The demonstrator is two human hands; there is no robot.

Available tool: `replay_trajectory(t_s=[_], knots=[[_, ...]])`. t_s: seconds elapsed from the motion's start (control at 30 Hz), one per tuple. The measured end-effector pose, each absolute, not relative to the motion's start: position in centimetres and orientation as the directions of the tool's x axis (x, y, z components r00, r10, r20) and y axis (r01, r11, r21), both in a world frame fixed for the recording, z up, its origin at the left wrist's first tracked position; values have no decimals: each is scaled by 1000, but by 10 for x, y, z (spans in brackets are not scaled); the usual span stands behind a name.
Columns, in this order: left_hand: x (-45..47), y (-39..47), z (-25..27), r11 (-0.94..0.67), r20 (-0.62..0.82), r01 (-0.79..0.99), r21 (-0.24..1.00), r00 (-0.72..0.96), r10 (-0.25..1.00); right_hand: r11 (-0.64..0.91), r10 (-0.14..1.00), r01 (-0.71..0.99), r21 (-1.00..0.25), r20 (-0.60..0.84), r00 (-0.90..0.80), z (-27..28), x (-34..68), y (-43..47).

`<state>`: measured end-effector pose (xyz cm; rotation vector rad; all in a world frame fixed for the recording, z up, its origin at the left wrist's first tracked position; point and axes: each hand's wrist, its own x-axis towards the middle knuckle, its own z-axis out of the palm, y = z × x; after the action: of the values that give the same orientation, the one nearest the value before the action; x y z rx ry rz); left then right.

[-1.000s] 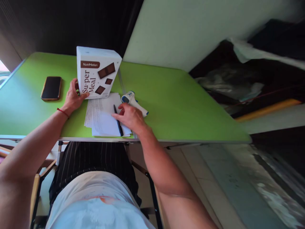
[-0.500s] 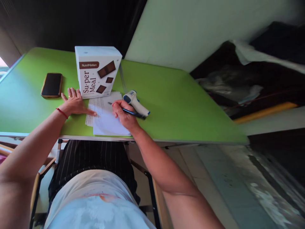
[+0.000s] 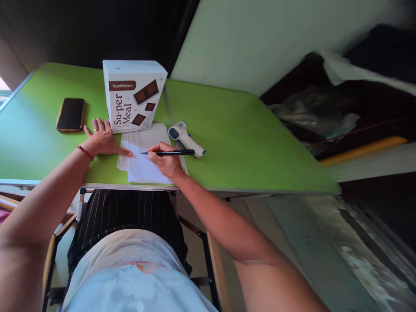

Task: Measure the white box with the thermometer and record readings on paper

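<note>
In my right hand (image 3: 167, 162) is a black pen (image 3: 177, 152), gripped between thumb and fingers, its tip pointing left over the white paper (image 3: 146, 169). Whether the tip touches the sheet I cannot tell. My left hand (image 3: 104, 141) lies spread, its thumb on the left side of the papers and its fingers on the table beside the box. Under the white sheet's left edge shows a printed sheet (image 3: 122, 161) with rows of small text. A white "Su-per Meal" box (image 3: 134, 99) stands upright behind the papers.
The green table (image 3: 240, 138) carries a white and blue infrared thermometer (image 3: 186, 138) just right of my right hand. A dark phone (image 3: 70, 114) lies to the left of the box. Beyond the table are a pale wall (image 3: 234, 43) and a dark panel (image 3: 97, 30).
My right hand has shifted slightly down, and the pen has swung from a slant to nearly level, its tip now farther left and lower. My left hand has stayed in place.
</note>
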<state>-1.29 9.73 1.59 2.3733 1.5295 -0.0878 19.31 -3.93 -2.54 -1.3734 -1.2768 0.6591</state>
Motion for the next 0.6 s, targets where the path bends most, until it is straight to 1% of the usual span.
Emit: replay_trajectory(t_s=[0.13,0.37,0.6], knots=[[-13,97,16,-379,-211,895,236,428,879,173,936,373,-912,270,227,-27,194,-39],[-9,91,22,-363,-249,922,137,387,888,201,937,427,-882,300,178,-35,197,-35],[-8,87,27,-356,-261,928,113,373,890,241,929,487,-839,344,133,-40,201,-34]])
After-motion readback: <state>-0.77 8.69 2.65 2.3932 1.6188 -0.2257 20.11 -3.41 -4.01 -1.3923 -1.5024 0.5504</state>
